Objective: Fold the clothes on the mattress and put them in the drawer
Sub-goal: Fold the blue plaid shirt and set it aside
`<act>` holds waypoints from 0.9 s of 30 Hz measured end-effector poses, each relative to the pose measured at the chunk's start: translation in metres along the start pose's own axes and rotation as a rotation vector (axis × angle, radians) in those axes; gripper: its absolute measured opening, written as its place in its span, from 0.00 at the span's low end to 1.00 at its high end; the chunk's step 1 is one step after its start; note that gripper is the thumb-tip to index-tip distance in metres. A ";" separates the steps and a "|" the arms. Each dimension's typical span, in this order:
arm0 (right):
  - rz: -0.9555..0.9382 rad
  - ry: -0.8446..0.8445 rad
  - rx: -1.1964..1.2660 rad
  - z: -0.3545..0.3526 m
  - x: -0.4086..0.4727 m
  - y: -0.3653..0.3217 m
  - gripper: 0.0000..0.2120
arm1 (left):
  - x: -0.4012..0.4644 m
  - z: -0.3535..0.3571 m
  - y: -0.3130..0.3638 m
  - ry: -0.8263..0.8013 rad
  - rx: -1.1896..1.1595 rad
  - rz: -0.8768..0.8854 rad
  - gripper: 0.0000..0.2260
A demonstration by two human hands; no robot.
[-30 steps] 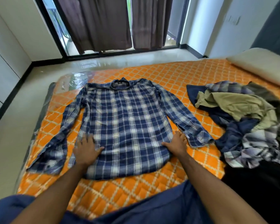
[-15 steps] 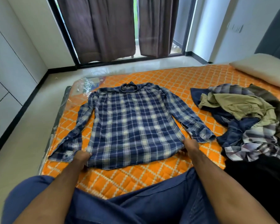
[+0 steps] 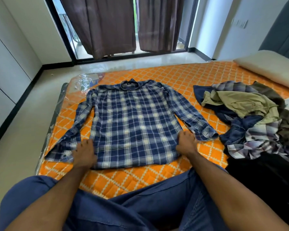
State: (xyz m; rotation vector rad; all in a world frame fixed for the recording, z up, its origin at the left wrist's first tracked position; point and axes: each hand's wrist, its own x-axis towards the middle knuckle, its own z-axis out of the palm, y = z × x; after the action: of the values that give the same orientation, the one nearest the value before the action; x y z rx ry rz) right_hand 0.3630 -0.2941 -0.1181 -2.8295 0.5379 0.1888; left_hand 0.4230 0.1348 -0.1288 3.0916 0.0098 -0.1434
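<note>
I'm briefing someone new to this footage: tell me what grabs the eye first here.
A blue plaid shirt lies spread flat, collar away from the person, in the middle of the orange quilted mattress. The left hand and right hand rest on its lower corners. To the right sits a jumbled pile of clothes, with a cream pillow behind it.

I see the shirt [image 3: 133,125] spread flat on the mattress [image 3: 182,75], my left hand [image 3: 83,154] and right hand [image 3: 186,142] pressing its lower corners, the clothes pile [image 3: 250,117] right of it.
</note>
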 end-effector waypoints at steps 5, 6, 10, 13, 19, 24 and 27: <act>-0.399 -0.303 -0.078 0.008 -0.001 -0.031 0.09 | 0.001 0.002 0.024 -0.289 -0.091 0.463 0.06; -0.409 -0.365 -0.071 0.009 -0.003 -0.034 0.10 | 0.002 -0.001 0.027 -0.342 -0.119 0.433 0.04; -0.456 -0.406 -0.082 0.010 -0.005 -0.049 0.11 | 0.021 -0.010 0.027 -0.436 -0.122 0.409 0.11; -0.519 -0.353 -0.065 0.018 -0.005 -0.065 0.09 | 0.030 -0.010 0.021 -0.330 -0.122 0.407 0.09; -0.608 -0.324 0.247 0.036 -0.001 -0.145 0.12 | 0.075 0.003 -0.013 -0.126 -0.343 0.115 0.20; -0.732 -0.382 0.266 0.068 0.007 -0.228 0.15 | 0.099 -0.021 -0.004 -0.080 -0.611 -0.022 0.16; -0.785 -0.354 0.276 0.082 0.012 -0.269 0.21 | 0.130 -0.028 -0.004 -0.127 -0.741 -0.004 0.21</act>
State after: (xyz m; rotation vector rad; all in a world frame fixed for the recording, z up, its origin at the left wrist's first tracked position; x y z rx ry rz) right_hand 0.4688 -0.0336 -0.1390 -2.4328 -0.5727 0.4022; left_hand 0.5553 0.1407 -0.1128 2.3397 0.0515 -0.2655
